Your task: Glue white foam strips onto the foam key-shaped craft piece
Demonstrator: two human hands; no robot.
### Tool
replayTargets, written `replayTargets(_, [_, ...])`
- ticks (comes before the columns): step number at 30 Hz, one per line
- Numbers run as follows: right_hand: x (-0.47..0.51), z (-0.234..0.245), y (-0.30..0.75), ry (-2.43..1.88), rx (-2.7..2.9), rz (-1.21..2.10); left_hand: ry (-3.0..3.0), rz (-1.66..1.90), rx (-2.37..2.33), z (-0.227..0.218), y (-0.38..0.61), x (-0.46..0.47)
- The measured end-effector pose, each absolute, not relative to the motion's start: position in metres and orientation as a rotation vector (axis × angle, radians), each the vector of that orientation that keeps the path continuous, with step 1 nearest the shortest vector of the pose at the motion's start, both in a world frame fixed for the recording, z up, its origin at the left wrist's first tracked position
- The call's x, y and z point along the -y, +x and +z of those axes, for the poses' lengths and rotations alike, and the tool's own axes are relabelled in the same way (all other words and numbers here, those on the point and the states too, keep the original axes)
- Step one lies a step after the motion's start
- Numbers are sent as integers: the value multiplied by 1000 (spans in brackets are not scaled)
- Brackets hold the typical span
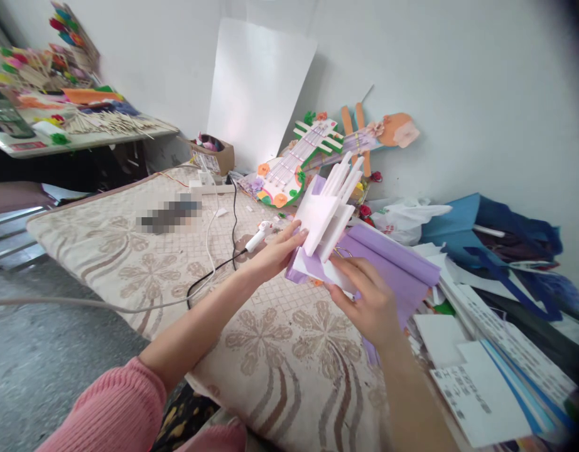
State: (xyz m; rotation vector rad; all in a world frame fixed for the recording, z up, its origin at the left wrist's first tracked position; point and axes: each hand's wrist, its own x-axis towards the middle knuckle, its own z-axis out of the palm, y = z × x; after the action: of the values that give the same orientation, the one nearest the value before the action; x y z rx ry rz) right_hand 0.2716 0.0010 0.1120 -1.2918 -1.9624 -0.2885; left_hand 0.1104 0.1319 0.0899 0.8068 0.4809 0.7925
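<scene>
Above the table I hold a white and lilac foam-board craft piece [320,216], tilted, with several white strips sticking up from its far end. My left hand [282,246] is closed on its left side, the thumb lying against the white board. On the lower right edge my right hand [365,292] pinches the piece between thumb and fingers. A white glue gun [256,238] with a black cord lies on the cloth just left of the piece. Behind the right hand is a roll of lilac paper [395,254], partly unrolled and partly covered by the hand.
A flower-patterned cloth [265,339] covers the table. Guitar-shaped crafts [294,163] lean at the back near a white board [256,88]. A power strip [209,186] and cables lie left. Board scraps [482,389] and a blue bag [459,220] crowd the right.
</scene>
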Motion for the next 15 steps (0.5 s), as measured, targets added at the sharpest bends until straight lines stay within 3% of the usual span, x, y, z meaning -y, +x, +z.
replayTargets(15, [-1, 114, 276, -1243, 2056, -267, 834, 822, -457, 96, 110, -129])
